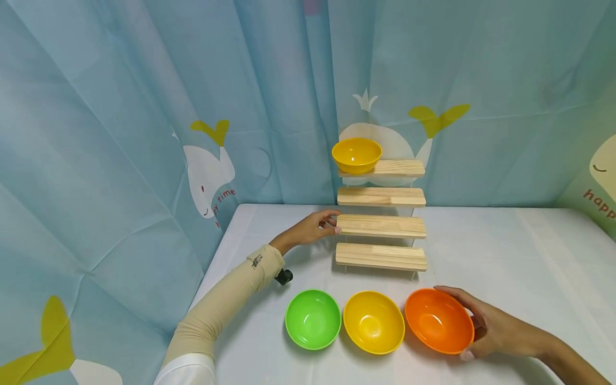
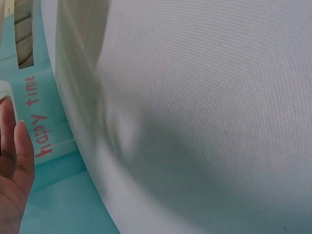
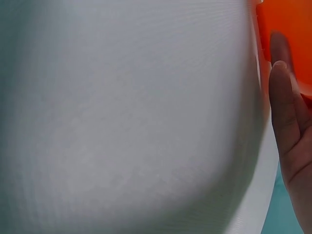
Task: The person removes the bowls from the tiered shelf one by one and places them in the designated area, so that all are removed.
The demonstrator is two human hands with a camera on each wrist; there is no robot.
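Note:
My left hand (image 1: pixel 315 228) is at the left end of the second-lowest plank of a wooden step rack (image 1: pixel 381 226), fingertips at its far corner and thumb at its near corner. My right hand (image 1: pixel 500 326) holds an orange bowl (image 1: pixel 439 321) by its right side, with thumb and fingers spread along the rim. In the right wrist view, fingers lie against the orange wall. Left of the orange bowl stand a yellow bowl (image 1: pixel 374 322) and a green bowl (image 1: pixel 313 320), in a row. Another yellow bowl (image 1: pixel 356 155) sits on the left of the rack's top plank.
A white cloth (image 1: pixel 486 251) covers the table. Blue curtains (image 1: pixel 284 96) with whale prints hang behind and to the left. Under the left wrist shows a small black object (image 1: pixel 284 277), part of the wrist gear by its look.

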